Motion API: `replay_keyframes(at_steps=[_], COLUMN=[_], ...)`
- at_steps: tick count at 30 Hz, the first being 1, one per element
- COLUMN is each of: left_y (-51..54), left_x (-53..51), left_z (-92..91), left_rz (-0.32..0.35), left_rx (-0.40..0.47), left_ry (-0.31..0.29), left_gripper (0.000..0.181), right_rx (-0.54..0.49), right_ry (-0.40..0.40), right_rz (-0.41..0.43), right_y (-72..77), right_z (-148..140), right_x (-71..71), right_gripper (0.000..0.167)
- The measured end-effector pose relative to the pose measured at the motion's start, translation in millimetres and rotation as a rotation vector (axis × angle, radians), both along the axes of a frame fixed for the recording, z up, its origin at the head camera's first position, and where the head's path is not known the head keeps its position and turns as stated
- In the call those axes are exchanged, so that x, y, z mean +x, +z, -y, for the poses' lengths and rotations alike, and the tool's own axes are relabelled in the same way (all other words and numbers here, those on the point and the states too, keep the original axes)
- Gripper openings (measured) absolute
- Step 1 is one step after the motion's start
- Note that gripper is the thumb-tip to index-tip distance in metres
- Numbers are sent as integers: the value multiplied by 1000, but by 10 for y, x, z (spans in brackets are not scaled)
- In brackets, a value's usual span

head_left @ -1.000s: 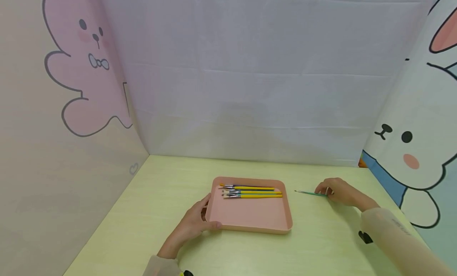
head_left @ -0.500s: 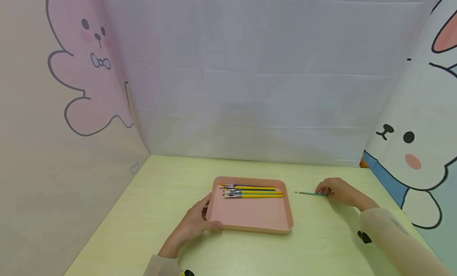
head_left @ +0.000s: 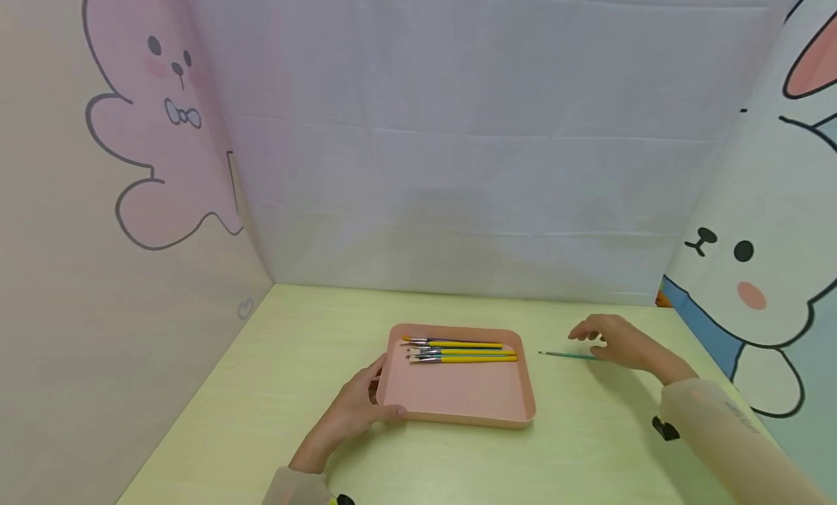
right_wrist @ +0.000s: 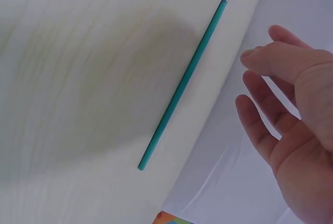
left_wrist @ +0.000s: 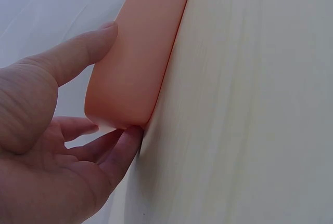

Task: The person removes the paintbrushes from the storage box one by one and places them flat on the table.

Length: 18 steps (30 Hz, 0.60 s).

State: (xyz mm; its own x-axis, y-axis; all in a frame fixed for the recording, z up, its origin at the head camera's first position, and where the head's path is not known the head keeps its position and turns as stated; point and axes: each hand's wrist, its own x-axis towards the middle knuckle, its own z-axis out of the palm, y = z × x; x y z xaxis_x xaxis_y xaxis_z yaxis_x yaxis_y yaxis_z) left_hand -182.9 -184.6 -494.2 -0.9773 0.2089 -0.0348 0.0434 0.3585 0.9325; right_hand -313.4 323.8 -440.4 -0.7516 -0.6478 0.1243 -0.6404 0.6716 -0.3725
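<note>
Gripping tray [head_left: 464,397] with left hand [head_left: 355,408]; fingers apart on right hand [head_left: 620,342], with loose brush [right_wrist: 181,86] nearby — could roll if nudged!

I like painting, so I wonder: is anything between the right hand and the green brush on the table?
Nothing visible: there's only open space between the right hand and the green brush. The tray is off to the left.

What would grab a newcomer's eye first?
Likely the big white cartoon rabbit at the head view's right, then the pink cartoon animal upper left. Next, the shallow rectangular pink tray on the pale yellow table, its left end in the left grip, mostly yellow-handled paintbrushes along its far side. Right of it, a slim teal-green paintbrush lies near the open right grip.
</note>
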Motion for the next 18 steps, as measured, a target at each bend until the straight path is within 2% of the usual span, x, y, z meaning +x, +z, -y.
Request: replay_keyframes(at_steps=[7, 13, 18], left_y=[-18, -8, -7], left_x=[-4, -10, -11], left_z=[-6, -4, -1], left_rz=[1, -10, -8], left_rx=[-3, -18, -18], left_ry=[1, 2, 6], left_gripper=[119, 118, 117], right_rx=[-17, -42, -59], right_ry=[17, 21, 53], right_rz=[-30, -2, -3], right_y=[162, 270, 343], right_z=[154, 320, 528], right_x=[30, 59, 85], right_gripper=[37, 39, 42])
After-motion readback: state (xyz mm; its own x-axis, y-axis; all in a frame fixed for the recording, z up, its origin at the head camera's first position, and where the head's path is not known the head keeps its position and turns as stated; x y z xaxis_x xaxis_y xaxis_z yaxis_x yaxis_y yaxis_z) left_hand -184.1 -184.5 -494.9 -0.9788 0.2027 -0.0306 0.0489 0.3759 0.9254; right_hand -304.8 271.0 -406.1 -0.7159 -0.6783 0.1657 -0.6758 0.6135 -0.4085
